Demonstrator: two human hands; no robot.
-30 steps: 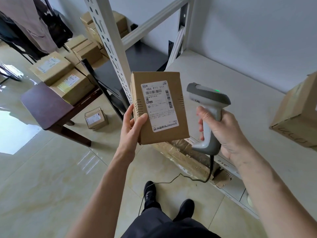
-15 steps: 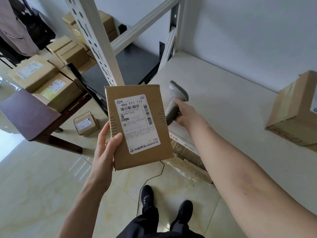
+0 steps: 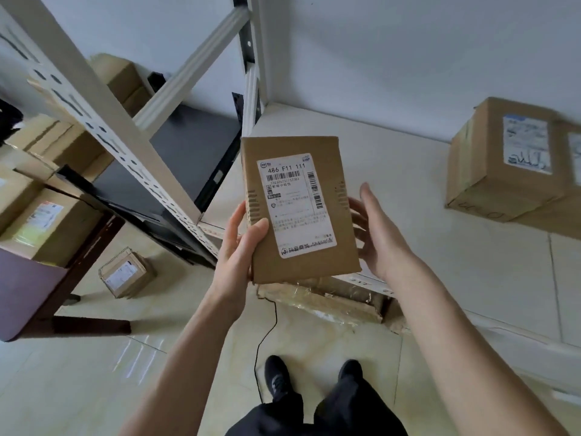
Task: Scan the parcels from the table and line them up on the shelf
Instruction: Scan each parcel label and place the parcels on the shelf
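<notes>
The scanner, which the right hand (image 3: 379,237) had gripped beside the parcel (image 3: 298,209) a second earlier and then carried to the shelf's (image 3: 408,190) front edge, was gone from view. That hand had come back empty, its fingers straight and spread, set against the parcel's right side; whether it pressed the cardboard or only hovered at it could not be told. The left hand (image 3: 240,247) held the parcel as before, thumb across the front face by the label (image 3: 295,204) and fingers behind, upright and label toward the camera, in the air over the shelf's front left corner (not yet resting on it).

Judged from this, the scan of this parcel was done and the placing step had begun: a two-handed carry to the shelf. A box (image 3: 503,158) stood toward the right end of the shelf near the wall, with a second one just beside it at the picture's edge, so the line probably ran from there. More parcels waited on the table (image 3: 28,294) at the left, and one small box (image 3: 125,273) lay on the floor beside it, so much of the task remained.
</notes>
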